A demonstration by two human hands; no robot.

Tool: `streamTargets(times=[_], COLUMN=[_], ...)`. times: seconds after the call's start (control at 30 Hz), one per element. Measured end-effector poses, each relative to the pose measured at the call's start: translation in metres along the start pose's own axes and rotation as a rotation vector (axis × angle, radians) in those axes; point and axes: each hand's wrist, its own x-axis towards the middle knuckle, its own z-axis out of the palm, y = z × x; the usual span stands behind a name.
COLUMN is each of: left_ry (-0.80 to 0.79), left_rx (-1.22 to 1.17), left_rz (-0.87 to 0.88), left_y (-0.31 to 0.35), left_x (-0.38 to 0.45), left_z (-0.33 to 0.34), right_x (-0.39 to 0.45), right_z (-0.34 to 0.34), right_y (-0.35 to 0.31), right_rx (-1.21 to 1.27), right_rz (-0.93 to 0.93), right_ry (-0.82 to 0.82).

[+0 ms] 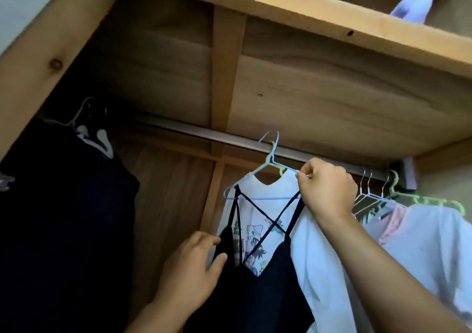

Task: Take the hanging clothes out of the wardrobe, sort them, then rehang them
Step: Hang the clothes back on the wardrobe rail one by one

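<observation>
A black strappy top (268, 276) hangs on a blue wire hanger (265, 198) whose hook is over the metal rail (204, 135). My right hand (325, 187) pinches the hanger's right end and the top's strap. My left hand (191, 269) holds the top's left edge between thumb and fingers. Just behind the black top hangs a white printed T-shirt (258, 230) on a green hanger (277, 166). More pale clothes (421, 243) hang at the right on wire and green hangers. Dark garments (63, 218) hang at the left end.
A wooden shelf (306, 13) runs overhead, with a pale lilac item (413, 6) on top at the right. The wardrobe's wooden side panel (38, 52) is at the left. A stretch of rail between the dark garments and the blue hanger is bare.
</observation>
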Motion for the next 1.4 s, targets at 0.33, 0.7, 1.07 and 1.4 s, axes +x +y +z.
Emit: streamTargets(times=[0.33, 0.7, 1.07, 1.4], left_ry=[-0.115, -0.068, -0.114, -0.378], left_rx=[-0.056, -0.033, 0.149, 0.638], left_rz=[-0.007, -0.041, -0.257, -0.849], left_y=[-0.026, -0.014, 0.005, 0.06], left_x=[0.013, -0.009, -0.143, -0.415], left_z=[-0.005, -0.009, -0.043, -0.156], right_x=[0.036, -0.011, -0.194, -0.452], right_z=[0.048, 0.051, 0.009, -0.077], right_y=[-0.02, 0.005, -0.014, -0.084], right_rx=[-0.114, 0.124, 0.884, 1.422], right_rz=[-0.02, -0.034, -0.133, -0.108], right_ry=[-0.054, 0.004, -0.019, -0.765])
